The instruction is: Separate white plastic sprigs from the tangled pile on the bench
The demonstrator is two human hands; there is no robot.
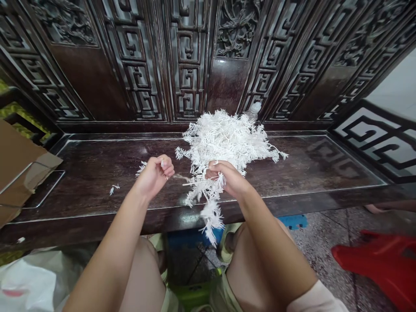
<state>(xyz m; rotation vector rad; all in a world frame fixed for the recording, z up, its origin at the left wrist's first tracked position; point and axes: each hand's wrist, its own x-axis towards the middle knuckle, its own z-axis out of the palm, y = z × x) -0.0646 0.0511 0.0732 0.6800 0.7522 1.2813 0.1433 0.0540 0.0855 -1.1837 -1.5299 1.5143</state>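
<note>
A large heap of white feathery plastic sprigs (227, 134) lies on the dark wooden bench (87, 173). My right hand (225, 175) is closed on a white sprig at the heap's front edge, and pieces of it hang down over the bench's front edge. To the left, my left hand (159, 171) is closed, with fingers curled and a thin, blurred strand near its fingertips; what it grips is too small to name. A white sprig partly shows behind my left hand. Small white scraps (114, 189) lie further left.
Behind the heap stands a clear bottle (253, 110) with a white cap, against the carved wooden back (227, 82). A cardboard box (22, 164) and a metal wire frame are at the left. A white bag (29, 281) sits lower left, and a red plastic object (377, 260) lower right.
</note>
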